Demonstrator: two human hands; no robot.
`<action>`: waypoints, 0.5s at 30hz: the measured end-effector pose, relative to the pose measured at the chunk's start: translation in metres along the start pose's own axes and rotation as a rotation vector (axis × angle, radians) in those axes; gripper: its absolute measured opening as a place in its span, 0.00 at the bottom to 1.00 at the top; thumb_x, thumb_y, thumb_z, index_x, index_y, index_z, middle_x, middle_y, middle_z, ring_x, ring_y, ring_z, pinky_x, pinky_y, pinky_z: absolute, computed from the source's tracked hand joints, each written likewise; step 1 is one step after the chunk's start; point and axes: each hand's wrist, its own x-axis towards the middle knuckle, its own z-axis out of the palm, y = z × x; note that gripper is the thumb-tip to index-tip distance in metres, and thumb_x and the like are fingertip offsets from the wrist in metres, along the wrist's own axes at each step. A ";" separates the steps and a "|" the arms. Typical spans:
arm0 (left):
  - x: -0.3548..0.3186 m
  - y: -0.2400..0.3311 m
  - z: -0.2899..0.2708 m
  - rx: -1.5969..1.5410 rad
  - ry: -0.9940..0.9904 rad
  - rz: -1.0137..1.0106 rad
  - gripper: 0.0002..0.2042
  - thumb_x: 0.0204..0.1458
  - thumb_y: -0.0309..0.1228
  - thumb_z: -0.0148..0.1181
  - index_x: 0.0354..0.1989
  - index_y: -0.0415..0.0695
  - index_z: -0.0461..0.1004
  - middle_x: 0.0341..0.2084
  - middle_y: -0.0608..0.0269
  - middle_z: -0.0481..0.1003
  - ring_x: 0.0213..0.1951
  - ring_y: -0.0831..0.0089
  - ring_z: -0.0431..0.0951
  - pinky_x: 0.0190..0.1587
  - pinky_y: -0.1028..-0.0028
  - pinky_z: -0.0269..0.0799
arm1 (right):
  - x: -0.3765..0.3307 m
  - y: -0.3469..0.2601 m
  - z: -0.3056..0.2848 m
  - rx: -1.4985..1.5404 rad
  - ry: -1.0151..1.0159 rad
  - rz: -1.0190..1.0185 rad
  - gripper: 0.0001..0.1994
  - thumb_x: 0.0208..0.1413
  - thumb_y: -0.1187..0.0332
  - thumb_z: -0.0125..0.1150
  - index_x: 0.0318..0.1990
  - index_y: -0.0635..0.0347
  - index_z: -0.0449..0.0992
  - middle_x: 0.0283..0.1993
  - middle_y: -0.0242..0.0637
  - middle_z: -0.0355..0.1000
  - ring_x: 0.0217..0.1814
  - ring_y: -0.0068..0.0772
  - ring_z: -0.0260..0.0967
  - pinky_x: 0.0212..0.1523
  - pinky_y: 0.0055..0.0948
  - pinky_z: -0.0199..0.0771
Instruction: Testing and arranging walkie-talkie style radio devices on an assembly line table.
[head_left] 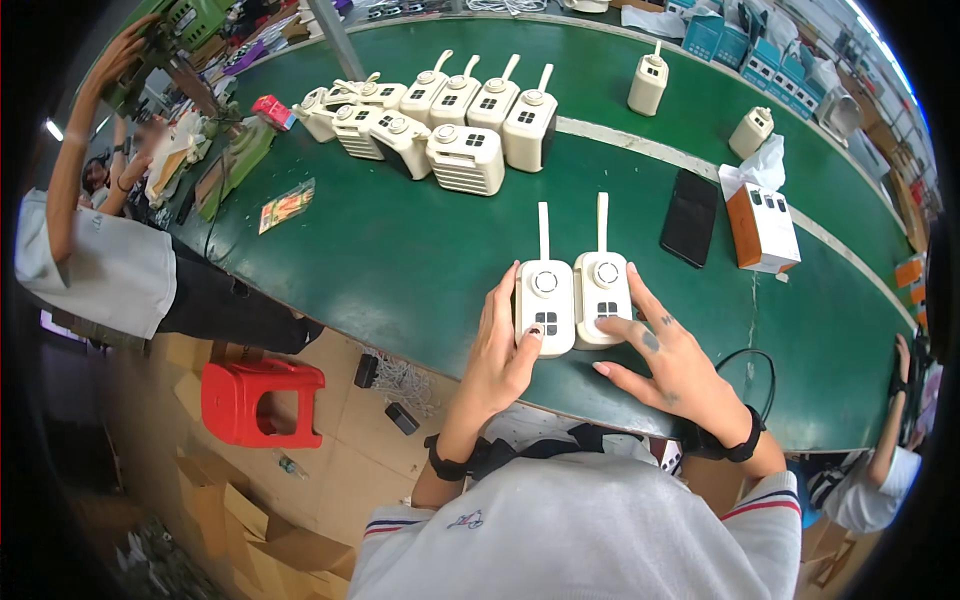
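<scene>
Two cream boxy devices stand side by side at the near edge of the table, each with a round dial, four dark buttons and a strap stretched away from me. My left hand (pixel 502 345) grips the left device (pixel 545 307), fingers along its outer side and thumb by the buttons. Around the right device (pixel 603 272) is my right hand (pixel 665 355): one finger lies along its right side and another presses at its buttons, while the thumb sticks out below. The undersides of both devices are hidden.
Several similar cream devices (pixel 465 160) cluster at the far left; two more (pixel 648 85) stand far right. A black phone (pixel 690 218) and an orange-white box (pixel 765 230) lie to the right. A person (pixel 110 265) works at left, near a red stool (pixel 262 403).
</scene>
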 end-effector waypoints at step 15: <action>0.005 0.000 0.008 -0.091 -0.042 -0.010 0.32 0.50 0.29 0.42 0.66 0.31 0.46 0.59 0.37 0.55 0.61 0.48 0.58 0.65 0.60 0.49 | -0.014 0.009 0.016 -0.058 0.194 0.033 0.17 0.46 0.63 0.69 0.45 0.51 0.77 0.67 0.60 0.52 0.60 0.55 0.62 0.58 0.42 0.64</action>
